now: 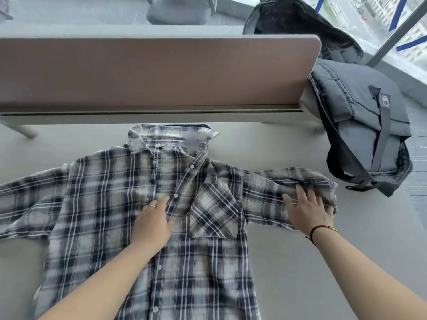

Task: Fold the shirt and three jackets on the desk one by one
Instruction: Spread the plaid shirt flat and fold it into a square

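A blue and white plaid shirt (111, 204) lies face up and spread across the desk (323, 262), collar toward the divider, both sleeves out to the sides. My left hand (153, 221) presses flat on the button placket at the chest, fingers straight. My right hand (309, 210) rests flat with spread fingers on the bunched end of the shirt's right-side sleeve. A grey padded jacket (360, 116) lies piled at the desk's far right corner, and a black jacket (298, 21) sits behind it beyond the divider.
A brown padded divider (150, 70) runs along the desk's far edge. Windows and floor lie to the right past the desk edge. A grey chair (180, 10) stands behind the divider.
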Demonstrator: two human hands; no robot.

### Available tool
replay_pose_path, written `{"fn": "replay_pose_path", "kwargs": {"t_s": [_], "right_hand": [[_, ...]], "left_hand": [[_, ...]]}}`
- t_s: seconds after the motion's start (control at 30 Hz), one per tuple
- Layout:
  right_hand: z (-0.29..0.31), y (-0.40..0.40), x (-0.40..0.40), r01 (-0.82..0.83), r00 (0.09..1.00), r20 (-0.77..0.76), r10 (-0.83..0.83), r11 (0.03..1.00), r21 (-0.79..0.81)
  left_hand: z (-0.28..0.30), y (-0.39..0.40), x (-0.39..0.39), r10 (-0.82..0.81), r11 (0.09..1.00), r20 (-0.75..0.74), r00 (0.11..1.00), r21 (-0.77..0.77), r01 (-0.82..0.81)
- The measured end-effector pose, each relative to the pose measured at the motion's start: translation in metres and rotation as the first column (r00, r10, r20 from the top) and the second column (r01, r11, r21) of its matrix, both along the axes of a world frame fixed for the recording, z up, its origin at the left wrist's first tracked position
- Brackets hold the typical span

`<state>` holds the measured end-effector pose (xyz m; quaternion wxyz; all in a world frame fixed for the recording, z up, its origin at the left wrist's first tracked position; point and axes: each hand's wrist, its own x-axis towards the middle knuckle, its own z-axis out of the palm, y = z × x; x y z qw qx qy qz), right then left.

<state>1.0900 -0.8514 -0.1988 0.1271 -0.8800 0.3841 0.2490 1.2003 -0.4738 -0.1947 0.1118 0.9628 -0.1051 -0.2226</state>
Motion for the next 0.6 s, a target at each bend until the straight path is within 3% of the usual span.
{"fn": "replay_pose_path", "kwargs": {"t_s": [0.13,0.23,0.37,0.47,0.6], "right_hand": [[0.004,0.016,0.022,-0.030,0.988,0.149,0.040,0.997,-0.069],[0.007,0.050,0.050,-0.172,0.930,0.333,0.157,0.985,0.013],[0.019,0.105,0.115,-0.215,0.848,0.515,0.125,0.969,0.119],[0.027,0.144,0.168,-0.190,0.867,0.495,0.051,0.954,0.234],[0.022,0.169,0.223,0.020,0.918,0.350,-0.186,0.903,0.428]], "left_hand": [[0.003,-0.011,0.006,0.073,0.989,-0.067,0.995,-0.122,-0.081],[0.006,-0.018,0.013,0.145,0.970,-0.064,0.987,-0.188,-0.154],[0.012,-0.017,0.030,0.222,0.944,-0.011,0.975,-0.249,-0.218],[0.015,-0.005,0.048,0.285,0.925,0.017,0.958,-0.268,-0.270],[0.017,0.016,0.076,0.354,0.897,0.023,0.935,-0.293,-0.332]]}}
